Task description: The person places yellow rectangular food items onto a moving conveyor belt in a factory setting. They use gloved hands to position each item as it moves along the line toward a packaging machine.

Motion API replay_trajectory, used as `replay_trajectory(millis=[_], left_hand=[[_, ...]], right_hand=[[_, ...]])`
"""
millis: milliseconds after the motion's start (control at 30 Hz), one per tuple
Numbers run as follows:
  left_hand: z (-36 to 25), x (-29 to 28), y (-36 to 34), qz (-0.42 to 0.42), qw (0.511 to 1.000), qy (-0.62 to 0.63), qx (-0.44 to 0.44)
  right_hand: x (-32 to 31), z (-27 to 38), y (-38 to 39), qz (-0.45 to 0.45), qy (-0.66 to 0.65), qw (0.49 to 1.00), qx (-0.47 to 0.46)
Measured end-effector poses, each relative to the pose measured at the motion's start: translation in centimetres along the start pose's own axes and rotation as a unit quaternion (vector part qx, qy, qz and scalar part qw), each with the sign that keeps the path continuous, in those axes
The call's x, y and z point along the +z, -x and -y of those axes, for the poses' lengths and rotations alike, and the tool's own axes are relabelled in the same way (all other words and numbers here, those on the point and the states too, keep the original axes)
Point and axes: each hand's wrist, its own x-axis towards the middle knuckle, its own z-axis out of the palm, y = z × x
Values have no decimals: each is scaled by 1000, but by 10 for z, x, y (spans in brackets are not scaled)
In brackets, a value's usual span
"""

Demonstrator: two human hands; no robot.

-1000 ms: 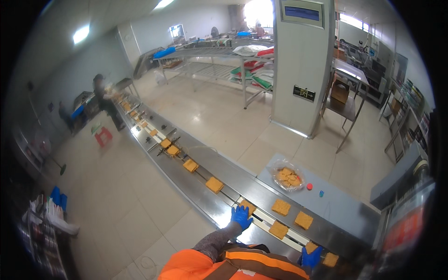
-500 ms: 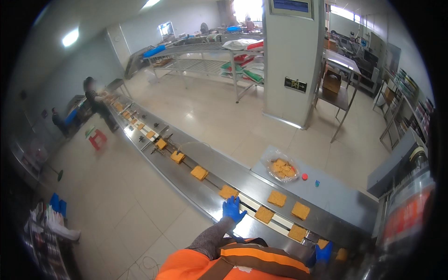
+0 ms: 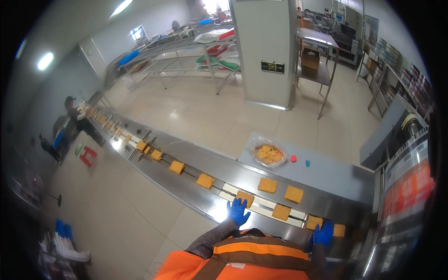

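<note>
Stacks of square golden-brown biscuits sit in a row on a narrow conveyor line point(image 3: 182, 193). My left hand point(image 3: 238, 213), in a blue glove, has its fingers spread, with the fingertips against the near edge of a biscuit stack point(image 3: 245, 198). To its right lies another biscuit stack point(image 3: 281, 212). My right hand point(image 3: 323, 233), also gloved in blue, has its fingers stretched out at a biscuit stack point(image 3: 314, 221) and partly covers its near edge. One more biscuit stack point(image 3: 339, 230) is just right of that hand.
Two biscuit stacks, one here point(image 3: 267, 185), rest on the metal ledge beyond the track. Behind them, a clear bag of biscuits point(image 3: 268, 153) and a red round cap point(image 3: 293, 158) lie on a grey surface. Machinery with printed film point(image 3: 406, 186) stands right. A person point(image 3: 80, 119) stands far left.
The biscuit stacks have moved right along the line. My left fingertips now meet the stack's near edge, and my right hand shows more fully beside another stack. The view has shifted.
</note>
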Motion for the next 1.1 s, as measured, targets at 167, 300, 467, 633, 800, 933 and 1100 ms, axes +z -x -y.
replay_trajectory(millis=[167, 300, 467, 633, 800, 933, 1100], left_hand=[[27, -25, -12, -9, 992, 114, -54], [40, -46, -25, -35, 984, 44, -171], [32, -35, -37, 40, 993, 16, -114], [20, 14, -7, -23, 1000, 2, -16], [9, 1, -7, -33, 995, 60, 71], [45, 11, -17, -171, 974, 147, -3], [46, -45, -27, 16, 987, 61, -148]], right_hand=[[3, 17, -1, 50, -176, 976, 121], [11, -32, -9, 56, -175, 979, 92], [-7, -14, 4, 15, -133, 977, 167], [2, 68, 1, 5, -143, 987, 78], [12, 61, -5, 74, -132, 982, 110], [12, 16, -7, 113, -172, 971, 121], [3, 3, -2, 2, 8, 1000, 28]])
